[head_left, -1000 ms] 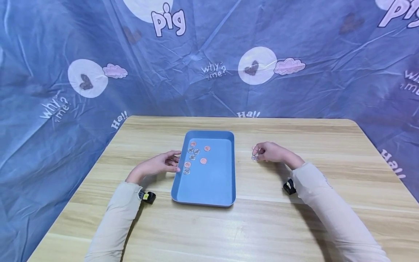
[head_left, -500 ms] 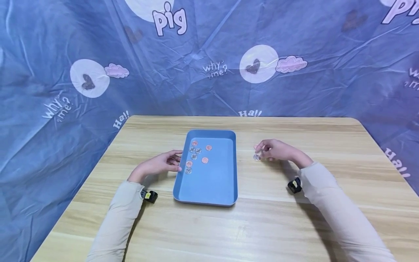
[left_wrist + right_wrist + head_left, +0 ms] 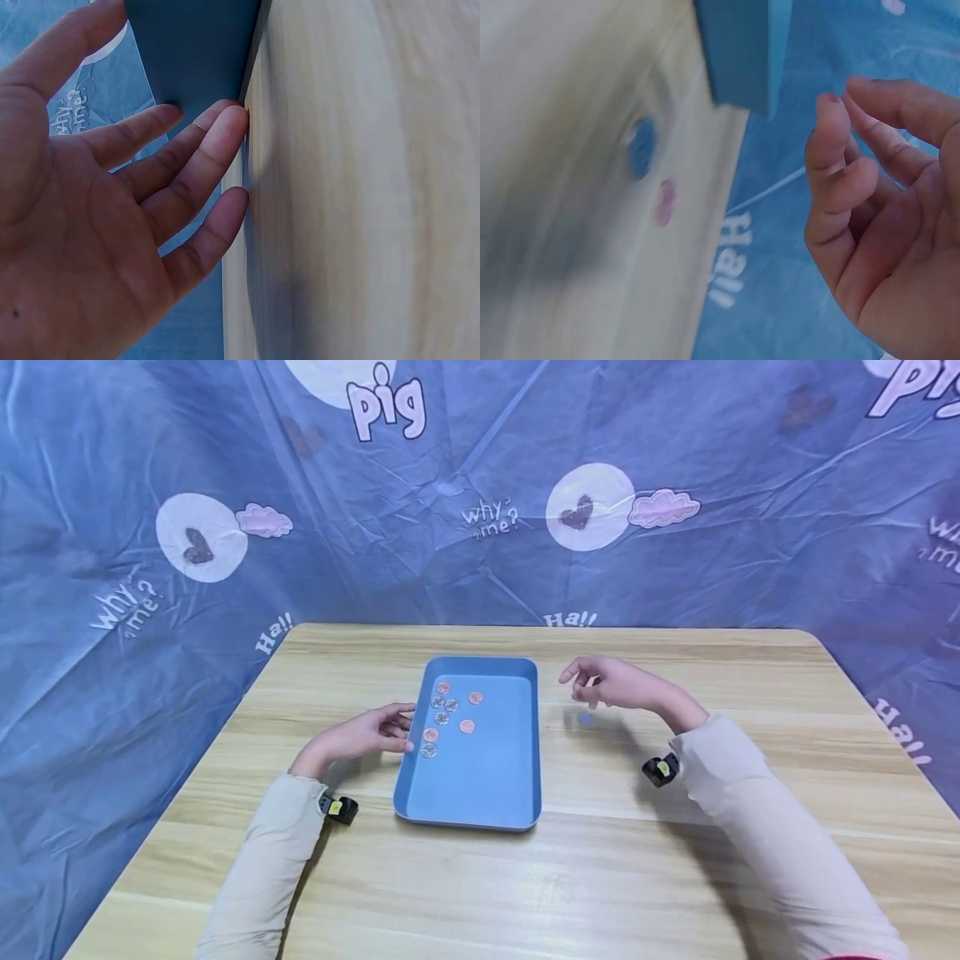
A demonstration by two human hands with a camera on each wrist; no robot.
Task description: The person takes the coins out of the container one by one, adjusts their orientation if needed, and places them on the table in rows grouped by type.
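Cloth point(image 3: 67, 693) hung at far left and behind the desk point(image 3: 600, 877). The left hand point(image 3: 358, 737), its grip wide and its fingers loosely spread, touched the left wall of a blue tray point(image 3: 487, 785). Four silver-coloured coins point(image 3: 442, 718) and four copper-coloured coins point(image 3: 467, 726) lay flat in it, mostly toward its left side. Right of the tray, a lone silver coin point(image 3: 640, 148) and a lone copper coin point(image 3: 665, 202) rested near each other on the desk. Above them hung the right hand point(image 3: 618, 683), fingers bent, grip narrow; whether it pinched anything could not be told.
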